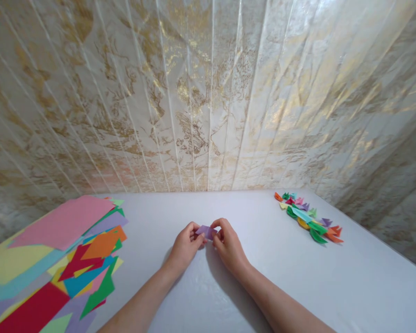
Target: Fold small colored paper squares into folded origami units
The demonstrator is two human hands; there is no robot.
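A small piece of folded purple paper (205, 231) is held up between my two hands, just above the white table. My left hand (186, 241) pinches its left end between thumb and fingers. At the right end, my right hand (226, 239) grips the paper with thumb and forefinger. Parts of the paper's edges are hidden behind the fingertips, and its folds are too small to make out fully.
Coloured paper sheets (65, 222) and smaller cut pieces (104, 243) lie heaped on the table (180, 300) at left. Several small folded paper figures (303, 215) sit at the back right. A patterned gold-and-white curtain (194, 92) hangs behind the table.
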